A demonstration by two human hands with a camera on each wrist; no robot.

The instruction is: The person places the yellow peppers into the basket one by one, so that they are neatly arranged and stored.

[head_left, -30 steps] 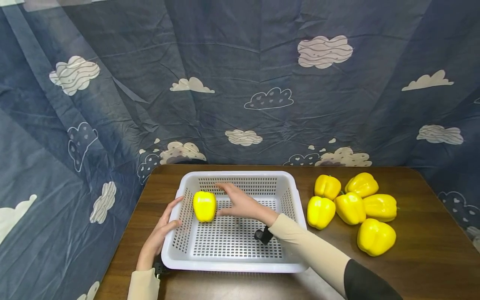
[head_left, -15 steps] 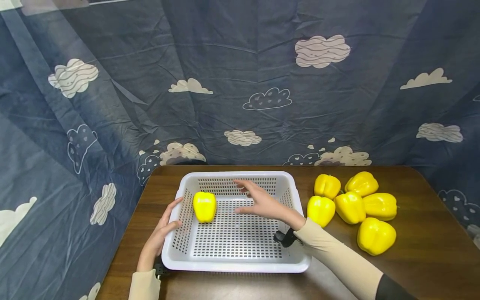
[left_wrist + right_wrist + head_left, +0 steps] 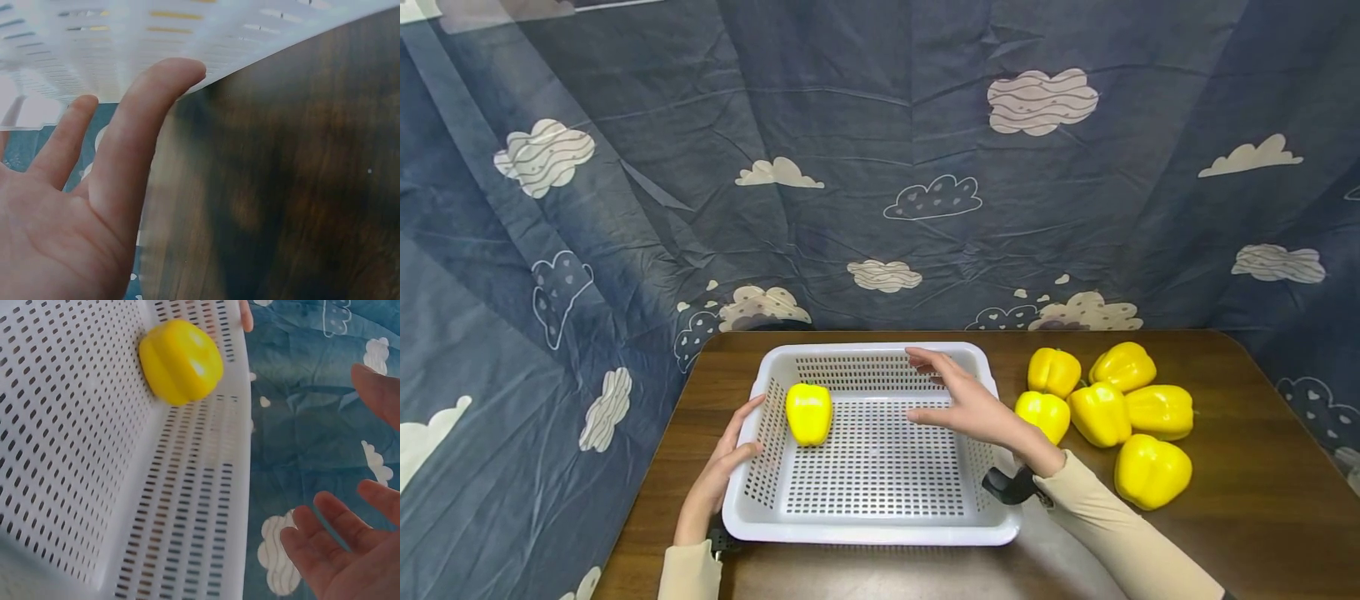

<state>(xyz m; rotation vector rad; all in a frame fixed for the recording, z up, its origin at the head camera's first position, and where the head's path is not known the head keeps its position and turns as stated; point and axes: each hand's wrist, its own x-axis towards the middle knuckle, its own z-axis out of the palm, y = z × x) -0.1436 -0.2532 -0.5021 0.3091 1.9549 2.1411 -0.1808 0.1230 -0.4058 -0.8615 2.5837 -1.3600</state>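
A white perforated plastic basket (image 3: 872, 534) stands on the table. One yellow bell pepper (image 3: 809, 414) sits inside it at the left, also visible as a pepper (image 3: 181, 362) in the right wrist view. My left hand (image 3: 718, 467) rests against the basket's left wall, fingers and thumb extended; the left wrist view shows the thumb (image 3: 134, 137) against the slotted side. Above the basket's right part my right hand (image 3: 973, 404) hovers with fingers spread and nothing in it. Several more yellow bell peppers (image 3: 1100, 415) lie on the table to the basket's right, one partly hidden behind my right wrist.
The brown wooden table (image 3: 1247, 433) extends right past the peppers. A dark blue curtain (image 3: 865, 233) with cloud prints hangs right behind the table and along the left side.
My right hand has moved right, away from the pepper in the basket, toward the peppers on the table. My left hand has stayed at the basket's left side.
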